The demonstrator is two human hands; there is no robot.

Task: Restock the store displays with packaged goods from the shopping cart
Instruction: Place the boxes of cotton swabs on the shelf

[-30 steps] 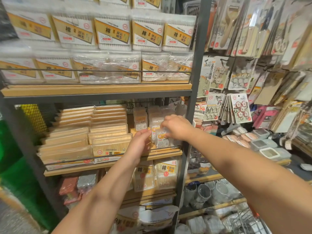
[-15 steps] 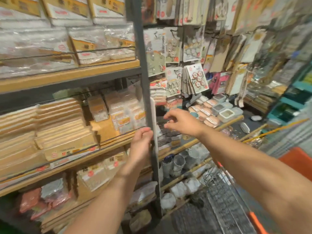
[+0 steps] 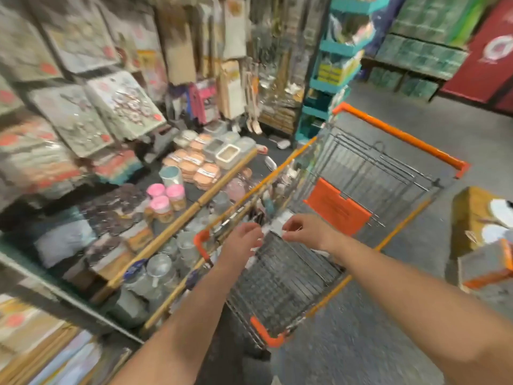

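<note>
The view is motion-blurred. A wire shopping cart (image 3: 399, 136) with orange trim stands in the aisle beside the shelves. Small packaged goods (image 3: 277, 190) stand along its left inner side. Both my hands reach over the cart's near end. My right hand (image 3: 308, 232) pinches the edge of a pale, clear-wrapped packet (image 3: 273, 227) that lies between the hands. My left hand (image 3: 241, 241) has curled fingers at the packet's other end; the blur hides whether it grips it.
Left of the cart are low wooden-edged shelves (image 3: 222, 180) with pink-lidded jars (image 3: 163, 201), glass jars and lidded boxes. Hanging carded goods fill the wall above. A teal rack (image 3: 324, 87) stands behind the cart. Cardboard boxes (image 3: 483, 240) sit on the floor at right.
My view has swung right, from the cotton-swab shelves to the cart. Both hands left the shelf and moved down over the cart's basket.
</note>
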